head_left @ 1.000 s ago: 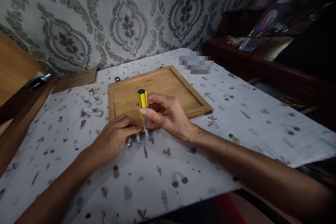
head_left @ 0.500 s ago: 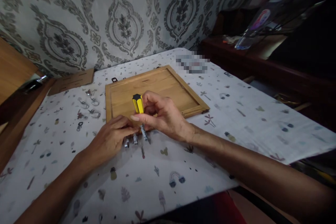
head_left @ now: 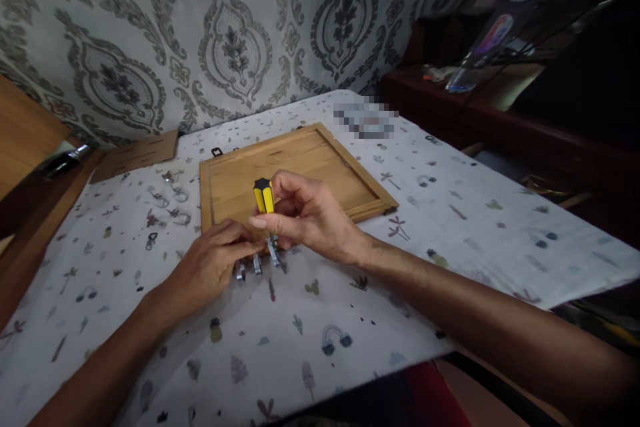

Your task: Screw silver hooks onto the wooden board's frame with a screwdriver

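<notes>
My right hand (head_left: pixel 310 220) is closed around a yellow and black screwdriver (head_left: pixel 263 195), held upright with its tip down at the near edge of a flat wooden panel (head_left: pixel 300 167). A small metal bracket (head_left: pixel 277 258) lies under the tip. My left hand (head_left: pixel 213 263) rests curled on the cloth beside it, fingertips pressing small metal fittings (head_left: pixel 249 268) against the panel's near edge. What its fingers cover is hidden.
A printed white cloth (head_left: pixel 450 227) covers the table. Loose metal hooks and rings (head_left: pixel 170 203) lie left of the panel, a cardboard piece (head_left: pixel 135 155) behind them. A wooden board (head_left: pixel 25 140) stands at far left; dark furniture with a bottle (head_left: pixel 475 60) at right.
The screwdriver handle has sunk a little lower in my right hand, and my fingers have shifted around it. My left hand has stayed on the fittings.
</notes>
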Demonstrator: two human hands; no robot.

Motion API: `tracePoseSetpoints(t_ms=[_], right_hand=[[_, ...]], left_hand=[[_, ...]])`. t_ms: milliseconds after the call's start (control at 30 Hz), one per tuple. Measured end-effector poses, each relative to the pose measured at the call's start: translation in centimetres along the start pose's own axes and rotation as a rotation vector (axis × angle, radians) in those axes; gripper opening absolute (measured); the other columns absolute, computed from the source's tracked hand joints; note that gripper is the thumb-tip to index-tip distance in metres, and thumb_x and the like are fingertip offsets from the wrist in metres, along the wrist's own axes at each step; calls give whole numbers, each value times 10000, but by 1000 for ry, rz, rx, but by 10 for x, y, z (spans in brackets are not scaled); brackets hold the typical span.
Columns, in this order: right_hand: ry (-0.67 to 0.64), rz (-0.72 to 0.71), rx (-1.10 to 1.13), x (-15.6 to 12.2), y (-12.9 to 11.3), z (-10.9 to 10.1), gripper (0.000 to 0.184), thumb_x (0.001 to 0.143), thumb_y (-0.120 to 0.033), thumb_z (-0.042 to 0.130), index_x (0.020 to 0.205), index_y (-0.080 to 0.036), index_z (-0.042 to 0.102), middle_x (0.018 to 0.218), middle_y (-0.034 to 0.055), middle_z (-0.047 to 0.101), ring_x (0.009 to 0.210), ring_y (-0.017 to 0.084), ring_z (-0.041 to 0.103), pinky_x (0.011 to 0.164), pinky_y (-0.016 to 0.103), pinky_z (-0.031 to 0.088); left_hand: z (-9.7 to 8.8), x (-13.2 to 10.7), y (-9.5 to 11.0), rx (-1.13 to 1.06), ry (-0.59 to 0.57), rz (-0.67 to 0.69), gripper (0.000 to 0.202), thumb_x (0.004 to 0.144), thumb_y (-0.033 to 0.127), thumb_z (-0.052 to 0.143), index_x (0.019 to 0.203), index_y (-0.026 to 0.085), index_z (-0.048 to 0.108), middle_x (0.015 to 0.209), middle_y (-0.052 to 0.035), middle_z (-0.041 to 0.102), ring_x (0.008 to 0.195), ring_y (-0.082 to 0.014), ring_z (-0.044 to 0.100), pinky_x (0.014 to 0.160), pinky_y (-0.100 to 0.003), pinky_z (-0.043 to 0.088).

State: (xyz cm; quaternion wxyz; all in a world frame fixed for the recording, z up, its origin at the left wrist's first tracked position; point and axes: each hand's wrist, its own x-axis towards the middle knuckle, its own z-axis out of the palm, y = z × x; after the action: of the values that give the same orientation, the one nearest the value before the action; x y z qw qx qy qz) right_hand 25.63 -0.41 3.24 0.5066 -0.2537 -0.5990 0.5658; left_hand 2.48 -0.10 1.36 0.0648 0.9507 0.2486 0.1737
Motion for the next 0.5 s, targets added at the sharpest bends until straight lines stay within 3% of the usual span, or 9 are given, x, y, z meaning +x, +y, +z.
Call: tracePoseSetpoints(t_ms=[133, 267, 500], right_hand=[[-43, -23, 5, 2, -6, -1, 404, 819, -453, 871, 839, -211, 549, 657, -91, 548, 494, 55, 527, 461, 192, 447], [-105, -5, -35, 2, -8, -4, 345, 913, -485, 772, 853, -204, 581, 578, -83, 554, 489, 78, 568, 466, 196, 440], [-27, -2, 23, 2, -5, -4, 426, 796, -474, 888, 802, -209, 554, 594, -94, 520, 472, 57, 478, 412, 175, 403]], left_hand=[[1, 0, 1, -16, 0, -13, 428, 1036, 35, 404, 1181, 180, 780, 1113, -103, 751, 991, -234, 709, 849, -414, 632], [2, -1, 0, -26, -17, -30, 404, 1040, 43, 423, 1179, 188, 773, 1093, -92, 746, 1000, -236, 698, 857, -412, 616], [1, -2, -2, -42, -29, -35, 427, 1018, 34, 443, 1225, 221, 766, 1070, -68, 730, 992, -217, 686, 841, -371, 592]])
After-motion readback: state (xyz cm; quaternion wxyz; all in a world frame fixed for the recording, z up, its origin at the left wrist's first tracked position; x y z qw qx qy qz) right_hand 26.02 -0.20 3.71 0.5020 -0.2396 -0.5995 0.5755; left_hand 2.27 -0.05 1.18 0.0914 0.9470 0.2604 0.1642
